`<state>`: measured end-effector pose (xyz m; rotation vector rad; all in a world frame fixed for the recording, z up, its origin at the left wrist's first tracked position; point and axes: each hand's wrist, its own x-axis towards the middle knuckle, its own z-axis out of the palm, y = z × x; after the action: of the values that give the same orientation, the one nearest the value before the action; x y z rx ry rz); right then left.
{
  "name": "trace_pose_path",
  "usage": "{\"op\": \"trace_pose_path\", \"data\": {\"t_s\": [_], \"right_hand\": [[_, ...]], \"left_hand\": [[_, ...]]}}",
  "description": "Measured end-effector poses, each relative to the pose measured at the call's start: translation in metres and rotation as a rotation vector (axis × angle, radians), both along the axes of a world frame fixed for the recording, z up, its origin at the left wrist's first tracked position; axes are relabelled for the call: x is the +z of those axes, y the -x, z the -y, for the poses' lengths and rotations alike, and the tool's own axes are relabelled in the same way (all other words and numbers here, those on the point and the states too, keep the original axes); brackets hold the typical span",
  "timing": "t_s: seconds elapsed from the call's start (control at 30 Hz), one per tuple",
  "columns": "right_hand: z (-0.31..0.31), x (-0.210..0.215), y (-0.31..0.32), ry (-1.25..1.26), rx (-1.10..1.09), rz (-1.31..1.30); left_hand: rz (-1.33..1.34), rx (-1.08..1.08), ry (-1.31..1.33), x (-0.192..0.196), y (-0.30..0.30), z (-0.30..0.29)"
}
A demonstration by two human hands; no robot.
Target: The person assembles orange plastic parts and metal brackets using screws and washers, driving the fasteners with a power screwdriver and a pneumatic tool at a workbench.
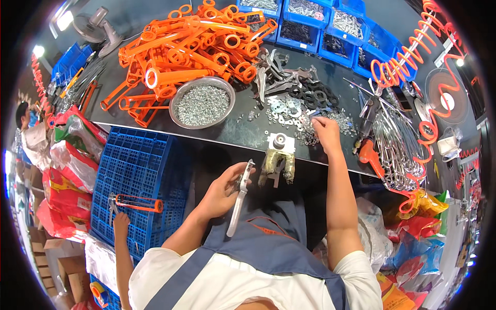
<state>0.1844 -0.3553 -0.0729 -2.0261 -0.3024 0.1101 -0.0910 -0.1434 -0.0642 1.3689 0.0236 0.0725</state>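
Observation:
My left hand [223,190] is closed around a long silver metal lever [240,199], held upright in front of my apron. Out over the bench, my right hand [325,130] reaches into a pile of small metal nuts and washers [310,135] with its fingertips pinched together. Whatever is between those fingertips is too small to make out. Between my hands, a small metal fixture [279,155] with a round post on top stands at the bench's front edge. Flat pale metal plates [287,109] and black ring-shaped parts [312,95] lie just beyond my right hand.
Orange caulking gun frames [181,51] are heaped behind a steel bowl [201,103] of small fasteners. Blue bins [299,33] line the back. A pistol-shaped power tool [369,155] lies right, beside metal rods [398,139]. At left, another person's hand [121,221] is near blue crates [129,181].

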Motion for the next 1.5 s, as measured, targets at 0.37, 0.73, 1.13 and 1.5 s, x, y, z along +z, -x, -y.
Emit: {"op": "trace_pose_path", "data": {"t_s": [0.37, 0.73, 1.13, 1.5], "right_hand": [[-0.019, 0.060, 0.167, -0.600, 0.295, 0.025], [-0.030, 0.045, 0.185, -0.210, 0.201, 0.860], [-0.006, 0.020, 0.085, -0.070, 0.100, 0.482], [-0.071, -0.020, -0.034, 0.909, 0.190, 0.850]], "left_hand": [[0.224, 0.205, -0.102, 0.019, -0.037, 0.038], [0.291, 0.292, -0.207, 0.019, -0.038, 0.052], [0.054, 0.381, 0.216, 0.009, -0.037, 0.016], [-0.033, 0.177, 0.406, 0.015, -0.025, -0.001]]}}
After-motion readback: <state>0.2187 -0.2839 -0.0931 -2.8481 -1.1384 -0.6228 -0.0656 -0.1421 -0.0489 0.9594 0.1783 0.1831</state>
